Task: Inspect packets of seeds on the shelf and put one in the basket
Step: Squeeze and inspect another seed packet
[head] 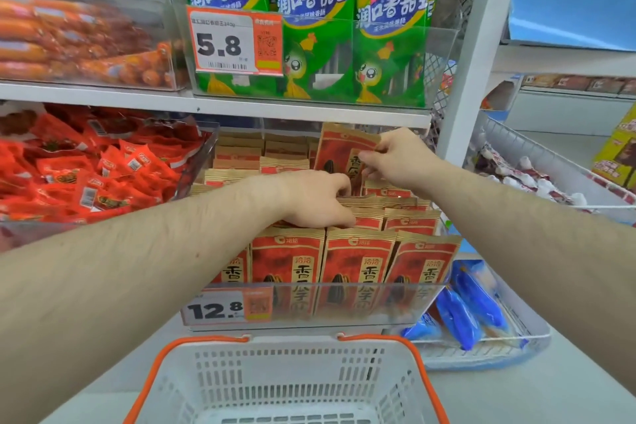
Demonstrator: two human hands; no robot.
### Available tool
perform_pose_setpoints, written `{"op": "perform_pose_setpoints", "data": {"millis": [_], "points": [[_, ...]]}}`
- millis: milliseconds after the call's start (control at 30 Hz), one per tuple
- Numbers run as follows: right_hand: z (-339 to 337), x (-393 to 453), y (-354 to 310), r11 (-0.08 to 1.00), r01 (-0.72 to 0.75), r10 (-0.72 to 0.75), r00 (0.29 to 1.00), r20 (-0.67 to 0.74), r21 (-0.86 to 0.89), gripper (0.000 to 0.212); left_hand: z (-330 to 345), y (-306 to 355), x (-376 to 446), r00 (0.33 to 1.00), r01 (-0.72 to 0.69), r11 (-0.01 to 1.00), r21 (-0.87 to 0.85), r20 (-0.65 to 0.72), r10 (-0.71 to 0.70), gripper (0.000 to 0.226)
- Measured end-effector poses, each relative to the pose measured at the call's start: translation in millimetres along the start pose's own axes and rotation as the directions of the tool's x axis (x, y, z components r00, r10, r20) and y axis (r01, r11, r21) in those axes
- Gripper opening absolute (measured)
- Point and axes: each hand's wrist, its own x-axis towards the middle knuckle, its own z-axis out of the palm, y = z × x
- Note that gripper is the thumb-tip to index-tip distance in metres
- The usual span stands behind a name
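I see my right hand (395, 157) pinching a raised seed packet (339, 155) by its top corner above the shelf rows. My left hand (316, 198), fingers curled, grips its lower edge. Basket (285, 379) sits below.

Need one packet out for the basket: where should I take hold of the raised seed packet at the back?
Take the raised seed packet by its flat top seal, from above. It stands upright above its row, so that edge is free. The right hand already pinches its top right corner.
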Motion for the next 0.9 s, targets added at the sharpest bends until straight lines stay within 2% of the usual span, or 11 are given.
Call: {"op": "perform_pose_setpoints", "data": {"millis": [67,133,200,267,400,467,567,667,733,800,900], "points": [[5.6,6.6,-1.0,0.991,0.033,-0.031,0.999,0.017,-0.128,0.017,0.0,0.2,-0.9,1.0,-0.008,1.0,0.0,-0.007,0.008,0.054],[9.5,8.9,-4.9,0.964,0.077,-0.087,0.996,-0.03,-0.254,0.005,0.2,0.4,-1.8,1.0,-0.012,1.0,0.003,-0.015,0.012,0.054],[12.3,9.9,-7.7,0.93,0.121,-0.164,0.982,-0.098,-0.348,0.028,0.9,0.3,-2.7,1.0,-0.013,1.0,0.002,-0.027,0.013,0.053],[15.3,9.1,-7.6,0.874,0.198,-0.287,0.948,-0.141,-0.444,0.032,1.9,0.3,-3.1,0.999,-0.022,1.0,-0.002,-0.04,0.022,0.052],[20.0,3.6,-3.3,0.714,0.4,-0.538,0.839,-0.085,-0.576,0.019,4.1,0.1,-3.4,0.998,-0.029,1.0,0.0,-0.06,0.029,0.05],[19.2,5.0,-4.7,0.598,0.465,-0.585,0.81,0.041,-0.653,0.021,5.2,-0.2,-4.0,0.994,-0.034,0.999,0.0,-0.103,0.034,0.047],[19.8,11.4,-9.2,0.531,0.449,-0.462,0.864,0.199,-0.719,0.029,4.6,2.8,-5.1,0.988,-0.036,0.999,0.037,-0.151,0.041,0.041],[19.1,17.5,-15.2,0.709,0.34,-0.314,0.937,0.155,-0.618,0.035,3.0,4.1,-4.2,0.99,-0.028,0.998,0.053,-0.135,0.035,0.036],[18.5,22.1,-15.2,0.769,0.258,-0.191,0.966,0.174,-0.585,0.035,2.8,3.4,-1.9,0.993,-0.023,0.998,0.066,-0.113,0.03,0.033],[19.7,24.2,-10.4,0.769,0.227,-0.104,0.967,0.234,-0.597,0.033,2.9,3.2,0.8,0.996,-0.008,0.996,0.093,-0.088,0.016,0.036],[24.6,25.6,-8.5,0.695,0.247,-0.032,0.949,0.315,-0.675,0.04,3.4,3.0,3.0,0.999,0.019,0.995,0.093,-0.051,-0.015,0.033]]}}
